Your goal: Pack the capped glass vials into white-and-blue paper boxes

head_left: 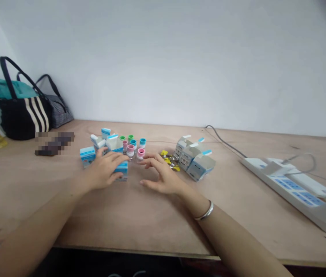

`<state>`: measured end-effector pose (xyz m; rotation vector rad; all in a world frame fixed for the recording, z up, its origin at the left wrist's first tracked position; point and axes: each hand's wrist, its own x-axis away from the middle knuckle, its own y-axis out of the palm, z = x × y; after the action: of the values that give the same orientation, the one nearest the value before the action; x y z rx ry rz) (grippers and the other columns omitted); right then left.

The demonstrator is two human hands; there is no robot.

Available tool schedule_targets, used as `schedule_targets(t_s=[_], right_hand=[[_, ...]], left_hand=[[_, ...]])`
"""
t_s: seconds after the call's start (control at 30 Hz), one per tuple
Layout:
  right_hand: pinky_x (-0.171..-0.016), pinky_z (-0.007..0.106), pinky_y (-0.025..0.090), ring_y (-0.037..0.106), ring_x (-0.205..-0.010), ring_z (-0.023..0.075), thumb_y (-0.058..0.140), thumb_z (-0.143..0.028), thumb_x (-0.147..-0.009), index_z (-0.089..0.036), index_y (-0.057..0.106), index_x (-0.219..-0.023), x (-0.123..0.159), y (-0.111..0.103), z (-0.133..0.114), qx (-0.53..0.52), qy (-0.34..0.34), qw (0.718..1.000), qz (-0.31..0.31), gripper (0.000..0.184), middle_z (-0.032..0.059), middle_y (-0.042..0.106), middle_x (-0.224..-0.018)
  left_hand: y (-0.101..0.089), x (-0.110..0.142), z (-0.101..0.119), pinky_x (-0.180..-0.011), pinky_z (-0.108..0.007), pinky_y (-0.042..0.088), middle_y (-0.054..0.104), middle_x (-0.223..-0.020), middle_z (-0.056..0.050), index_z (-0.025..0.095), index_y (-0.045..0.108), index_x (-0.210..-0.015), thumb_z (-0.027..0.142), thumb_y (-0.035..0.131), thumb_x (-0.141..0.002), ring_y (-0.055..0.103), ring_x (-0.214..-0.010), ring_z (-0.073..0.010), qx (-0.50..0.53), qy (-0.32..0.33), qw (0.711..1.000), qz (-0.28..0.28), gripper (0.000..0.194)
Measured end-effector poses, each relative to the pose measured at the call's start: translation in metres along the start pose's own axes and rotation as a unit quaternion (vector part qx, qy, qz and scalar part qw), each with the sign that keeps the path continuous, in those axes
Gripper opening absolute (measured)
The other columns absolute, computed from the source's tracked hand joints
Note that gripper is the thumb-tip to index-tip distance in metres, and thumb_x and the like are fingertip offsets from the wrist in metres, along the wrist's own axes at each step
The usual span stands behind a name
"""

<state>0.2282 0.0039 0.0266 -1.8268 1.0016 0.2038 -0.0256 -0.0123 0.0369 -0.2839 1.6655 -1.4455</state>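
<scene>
Wooden table (140, 219), light brown. At and around left hand (103, 169): small blue-white boxes (87, 155), some open. Beyond, between both hands: little bottles (130, 148), pink, blue, green tops. Just past right hand (164, 175): yellow-and-metal pieces (176, 168), then open cartons (188, 158). Well right of it: power strip (284, 194). Far left of left hand: black bag (15, 115), grey bag (60, 111), dark blurred item (54, 146).

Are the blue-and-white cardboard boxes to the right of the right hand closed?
No, those blue-and-white cardboard boxes stand with their top flaps raised.
</scene>
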Motion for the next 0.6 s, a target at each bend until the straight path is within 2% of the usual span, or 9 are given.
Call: schedule_targets(t_s=[0.13, 0.27, 0.37, 0.47, 0.6], right_hand=[[-0.082, 0.035, 0.052, 0.052, -0.1, 0.0197, 0.067, -0.032, -0.077, -0.021, 0.053, -0.116, 0.002, 0.002, 0.005, 0.003, 0.002, 1.0, -0.011, 0.043, 0.0123, 0.044, -0.124], [-0.082, 0.036, 0.052, 0.053, -0.097, 0.0189, 0.066, -0.031, -0.077, -0.021, 0.052, -0.117, 0.003, 0.003, 0.007, 0.004, 0.002, 1.0, -0.021, 0.044, 0.0124, 0.044, -0.123], [-0.083, 0.035, 0.052, 0.054, -0.099, 0.0193, 0.067, -0.03, -0.076, -0.02, 0.053, -0.116, 0.003, 0.003, 0.007, 0.004, -0.005, 1.0, -0.021, 0.044, 0.013, 0.044, -0.124], [-0.083, 0.034, 0.051, 0.055, -0.099, 0.0193, 0.066, -0.029, -0.077, -0.017, 0.056, -0.111, 0.002, 0.003, 0.008, 0.02, -0.009, 0.999, -0.033, 0.038, 0.0135, 0.048, -0.12], [-0.078, 0.03, 0.049, 0.059, -0.089, 0.0178, 0.059, -0.025, -0.082, -0.017, 0.061, -0.099, 0.001, 0.002, 0.007, 0.066, -0.006, 0.992, -0.104, 0.019, 0.009, 0.061, -0.098]], left_hand=[[-0.031, 0.014, -0.019, -0.105, -0.061, 0.012, 0.065, -0.106, -0.006, 0.025, 0.059, -0.108, 0.03, 0.056, -0.079, 0.057, -0.103, -0.0282, -0.115, -0.057, 0.99, -0.062, 0.03], [-0.044, 0.022, -0.034, -0.103, -0.064, 0.009, 0.065, -0.104, -0.005, 0.024, 0.062, -0.102, 0.034, 0.055, -0.08, 0.055, -0.104, -0.0289, -0.152, -0.101, 0.98, -0.08, 0.026], [-0.045, 0.025, -0.04, -0.102, -0.064, 0.012, 0.064, -0.106, -0.005, 0.024, 0.061, -0.104, 0.034, 0.055, -0.08, 0.053, -0.106, -0.029, -0.157, -0.106, 0.98, -0.063, 0.027], [-0.04, 0.023, -0.038, -0.101, -0.065, 0.014, 0.06, -0.114, -0.008, 0.023, 0.06, -0.107, 0.035, 0.058, -0.077, 0.05, -0.112, -0.0324, -0.184, -0.104, 0.977, -0.023, 0.033], [-0.023, 0.009, -0.023, -0.105, -0.065, 0.001, 0.047, -0.135, -0.012, 0.024, 0.061, -0.105, 0.045, 0.06, -0.075, 0.04, -0.125, -0.0365, -0.222, -0.058, 0.972, 0.056, 0.037]])
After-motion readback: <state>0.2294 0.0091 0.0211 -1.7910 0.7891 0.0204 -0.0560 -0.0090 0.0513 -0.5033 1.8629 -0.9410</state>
